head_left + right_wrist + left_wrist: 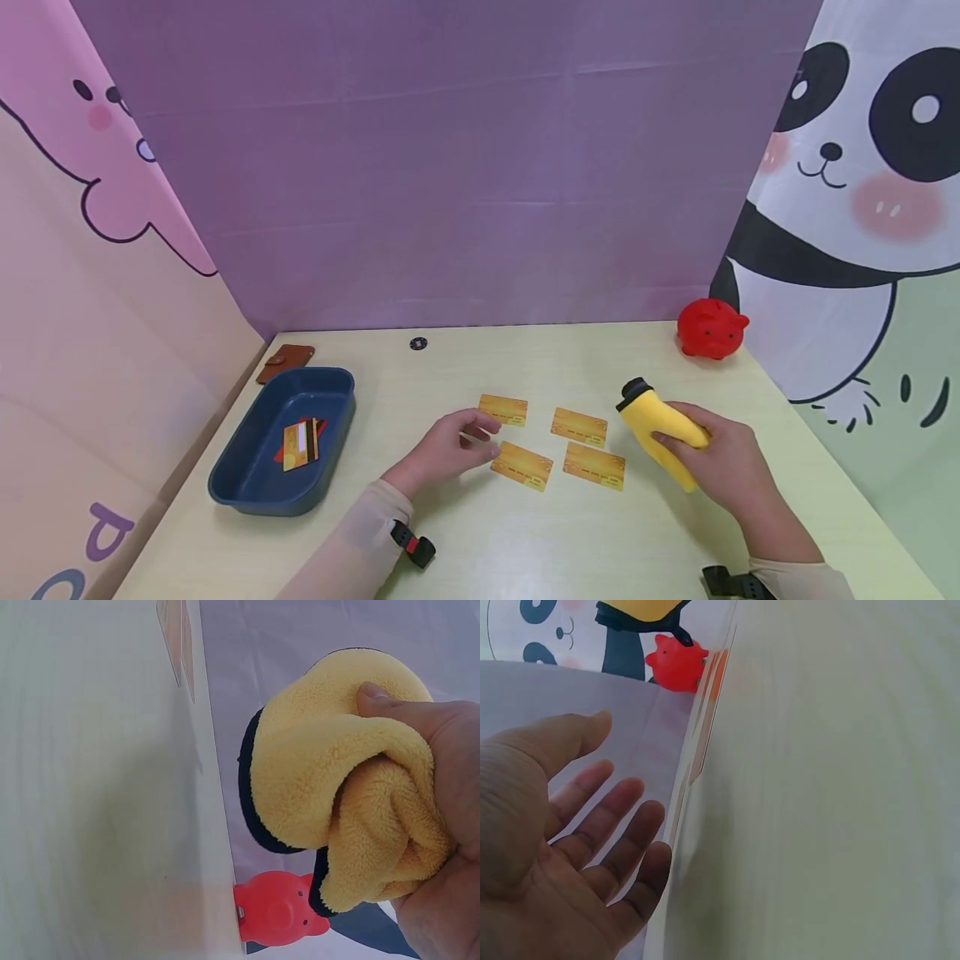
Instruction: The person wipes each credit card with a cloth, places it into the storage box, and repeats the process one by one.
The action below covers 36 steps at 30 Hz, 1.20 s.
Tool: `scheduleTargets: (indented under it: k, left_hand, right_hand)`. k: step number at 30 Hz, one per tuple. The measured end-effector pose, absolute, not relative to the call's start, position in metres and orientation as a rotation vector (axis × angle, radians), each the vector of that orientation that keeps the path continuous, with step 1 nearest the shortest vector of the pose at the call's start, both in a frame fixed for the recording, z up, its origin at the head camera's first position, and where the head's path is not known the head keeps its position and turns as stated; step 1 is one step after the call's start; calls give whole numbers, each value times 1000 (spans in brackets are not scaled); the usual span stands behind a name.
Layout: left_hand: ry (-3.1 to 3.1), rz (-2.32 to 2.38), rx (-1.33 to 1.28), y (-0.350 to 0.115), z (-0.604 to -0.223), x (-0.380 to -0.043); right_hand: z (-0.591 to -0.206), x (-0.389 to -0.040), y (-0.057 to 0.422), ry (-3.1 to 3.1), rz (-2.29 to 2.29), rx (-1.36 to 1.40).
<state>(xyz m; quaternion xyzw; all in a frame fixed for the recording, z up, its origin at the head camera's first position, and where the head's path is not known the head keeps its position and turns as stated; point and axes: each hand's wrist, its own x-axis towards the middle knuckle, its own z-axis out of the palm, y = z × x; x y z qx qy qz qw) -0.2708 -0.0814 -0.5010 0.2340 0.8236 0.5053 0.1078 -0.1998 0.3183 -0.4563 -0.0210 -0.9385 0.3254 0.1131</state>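
Note:
My right hand [720,454] grips a folded yellow cloth [660,429] with dark edging, held above the table to the right of the cards. In the right wrist view the thumb lies over the fluffy cloth [337,757]. My left hand [453,446] hovers beside the left pair of cards, its fingers loosely bent and nothing in them; the left wrist view shows the left hand [577,840] with fingers spread. Two golden cards lie on the left, an upper card [506,409] and a lower card [523,465]. Beside them lie another upper card [579,427] and lower card [594,465].
At the left stands a blue tray [341,433] with a gold card [300,445] and something red under it. A brown wallet [287,362] lies behind it. At the back are a small black disc [418,343] and a red piggy bank [711,328].

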Motion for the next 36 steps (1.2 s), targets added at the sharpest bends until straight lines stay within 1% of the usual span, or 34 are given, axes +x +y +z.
scheduleTargets:
  k: [8, 22, 36]
  left_hand:
    - [2416, 1412, 669, -71, -501, -272]
    - [2511, 1191, 740, -57, -502, -272]
    - [2585, 1079, 674, -54, -499, -267]
  right_hand:
    - [-456, -200, 318, -2754, 939, -40]
    - [-456, -199, 318, -2734, 923, 3]
    - [-457, -199, 318, -2774, 948, -26]
